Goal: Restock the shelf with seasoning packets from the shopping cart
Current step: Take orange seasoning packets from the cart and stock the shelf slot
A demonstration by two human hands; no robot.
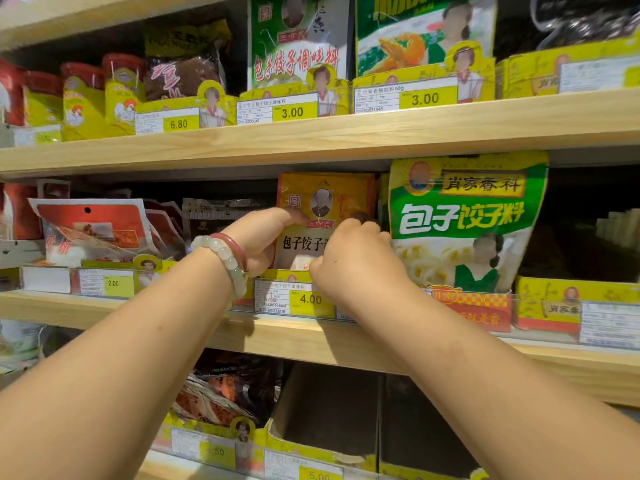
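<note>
Two bare forearms reach up from the bottom of the view toward the middle wooden shelf [311, 337]. On the left wrist sit a pale bead bracelet [225, 258] and a thin red bangle [232, 244].

Left hand [258, 242] grips the left edge of an orange-yellow seasoning packet [325, 202], its thumb lying across the packet's face. Right hand [353, 261] pinches the lower right part of the same packet with curled fingers. The packet stands upright in a yellow display tray [277, 275], between the two hands, its top clear above both. More packets of the same colour appear to be stacked just behind it.

Just below the hands, a price tag reading 4.00 [310, 299] is clipped to the shelf front. Immediately beyond the right hand stands a larger green and yellow packet [464, 216], upright and touching or nearly touching the orange one; which cannot be told. Past the left hand, red and white packets [93, 230] lean in their tray, with a 2.00 tag [113, 283] beneath.

Above the hands, the upper shelf [311, 140] carries green packets behind tags of 3.00 [292, 112] and a brown packet [183, 76] behind a 6.80 tag [178, 124]. Under the forearms, the lower shelf holds cardboard trays [329, 410], one with dark packets inside.
</note>
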